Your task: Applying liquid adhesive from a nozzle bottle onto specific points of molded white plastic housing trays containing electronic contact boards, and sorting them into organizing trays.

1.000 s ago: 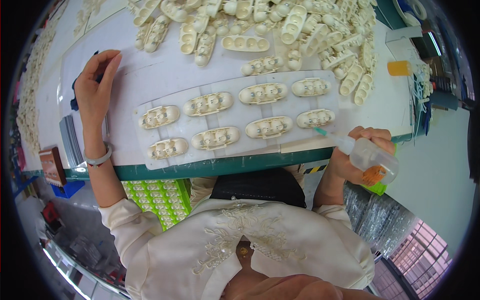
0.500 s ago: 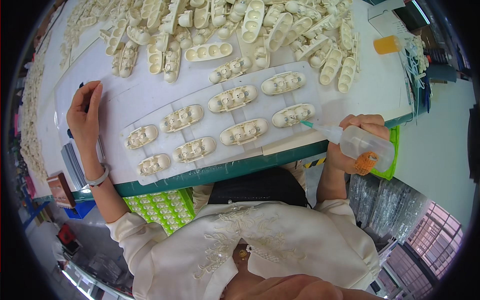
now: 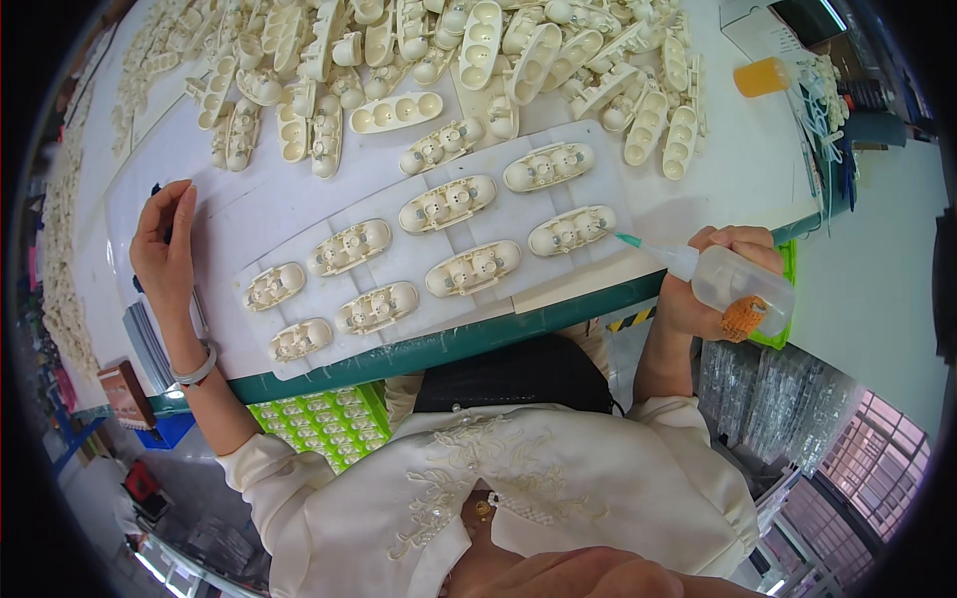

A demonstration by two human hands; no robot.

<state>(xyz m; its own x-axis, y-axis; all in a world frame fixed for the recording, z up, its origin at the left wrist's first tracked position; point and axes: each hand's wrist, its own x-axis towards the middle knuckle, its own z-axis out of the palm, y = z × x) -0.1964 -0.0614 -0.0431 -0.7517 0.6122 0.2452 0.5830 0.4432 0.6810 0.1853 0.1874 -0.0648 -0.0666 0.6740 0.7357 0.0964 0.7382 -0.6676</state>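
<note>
Clear plastic squeeze bottle (image 3: 740,285) gripped in right hand (image 3: 710,289), needle tip at near-right cream part (image 3: 572,230) on white tray (image 3: 439,261). Left hand (image 3: 164,249) flat, fingers together, at tray's left. Eight parts seated; which are dosed, can't tell. Loose pile (image 3: 449,70) waits far.

Right hand (image 3: 698,289) aims needle-tipped bottle (image 3: 733,284) at cream shell (image 3: 571,230).

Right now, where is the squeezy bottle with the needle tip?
In the head view, the squeezy bottle is in the right hand at the table's right front edge, its needle pointing at the nearest cream part on the white tray.
</note>
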